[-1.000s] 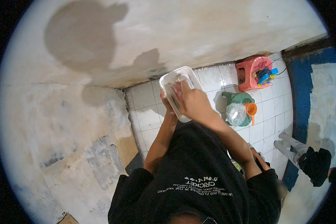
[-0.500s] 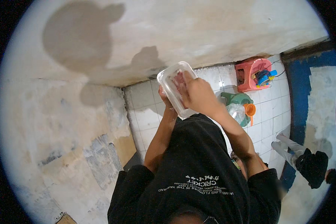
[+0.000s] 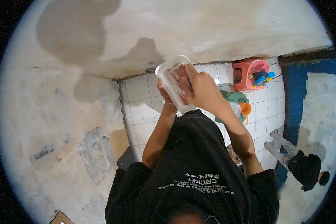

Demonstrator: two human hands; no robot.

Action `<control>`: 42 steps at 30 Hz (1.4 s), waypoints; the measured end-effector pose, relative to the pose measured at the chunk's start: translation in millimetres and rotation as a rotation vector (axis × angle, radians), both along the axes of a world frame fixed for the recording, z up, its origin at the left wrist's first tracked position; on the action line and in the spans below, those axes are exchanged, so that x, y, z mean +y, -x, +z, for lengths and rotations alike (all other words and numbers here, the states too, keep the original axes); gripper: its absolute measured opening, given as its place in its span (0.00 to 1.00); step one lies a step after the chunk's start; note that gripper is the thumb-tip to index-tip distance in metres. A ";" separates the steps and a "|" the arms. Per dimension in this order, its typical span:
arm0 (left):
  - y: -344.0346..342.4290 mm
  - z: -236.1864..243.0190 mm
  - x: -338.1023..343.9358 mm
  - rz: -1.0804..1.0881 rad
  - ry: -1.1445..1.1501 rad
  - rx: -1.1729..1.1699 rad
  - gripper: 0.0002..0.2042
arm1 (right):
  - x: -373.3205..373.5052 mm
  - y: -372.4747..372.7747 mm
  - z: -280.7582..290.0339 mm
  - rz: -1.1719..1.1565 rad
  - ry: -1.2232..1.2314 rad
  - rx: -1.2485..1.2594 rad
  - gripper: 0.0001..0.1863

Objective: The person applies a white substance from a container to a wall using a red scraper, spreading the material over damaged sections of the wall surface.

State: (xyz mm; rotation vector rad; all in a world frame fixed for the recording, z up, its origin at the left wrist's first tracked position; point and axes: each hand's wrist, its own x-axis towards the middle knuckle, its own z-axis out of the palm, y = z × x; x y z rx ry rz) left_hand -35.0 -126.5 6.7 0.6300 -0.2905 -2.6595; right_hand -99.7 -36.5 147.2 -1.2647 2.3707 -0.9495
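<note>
A clear plastic container (image 3: 169, 74) is tilted out in front of me, with a reddish, white-streaked thing (image 3: 182, 83) inside. My left hand (image 3: 165, 91) grips the container's left side from outside and below. My right hand (image 3: 202, 92) reaches over its right side, fingers curled down into it against the reddish thing; whether they hold that thing or something else I cannot make out. My forearms and black shirt fill the lower middle.
On the white tiled floor (image 3: 134, 104) are a pink stool (image 3: 242, 74) with a blue-and-yellow object (image 3: 263, 77), and a green container (image 3: 238, 96) with an orange dipper (image 3: 245, 109). Stained walls rise ahead and left. Another person (image 3: 302, 168) stands at right by a partly painted blue wall.
Both hands and the container have shifted up a little in the view. My right fingers have moved within the container. The other person at right appears shifted slightly left.
</note>
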 end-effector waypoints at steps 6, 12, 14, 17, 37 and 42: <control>-3.0 -5.1 3.5 0.011 0.126 0.073 0.37 | 6.5 17.8 -4.2 -0.027 0.041 0.003 0.11; -3.3 -35.2 -5.0 -0.030 0.071 0.129 0.34 | 9.9 24.2 20.1 -0.106 -0.080 0.154 0.09; -0.8 -37.1 -7.2 -0.005 0.119 0.066 0.34 | 1.6 16.5 8.1 -0.134 -0.157 0.226 0.09; -0.7 1.4 3.8 -0.090 -0.017 0.149 0.36 | -5.3 8.8 -14.9 -0.084 -0.103 0.182 0.13; -8.9 4.4 -8.4 -0.201 -0.021 0.243 0.36 | -0.3 -2.6 -8.1 -0.032 -0.041 0.105 0.12; -10.9 1.2 -8.8 -0.190 -0.050 0.210 0.36 | -10.2 0.9 -6.1 -0.097 -0.013 0.116 0.10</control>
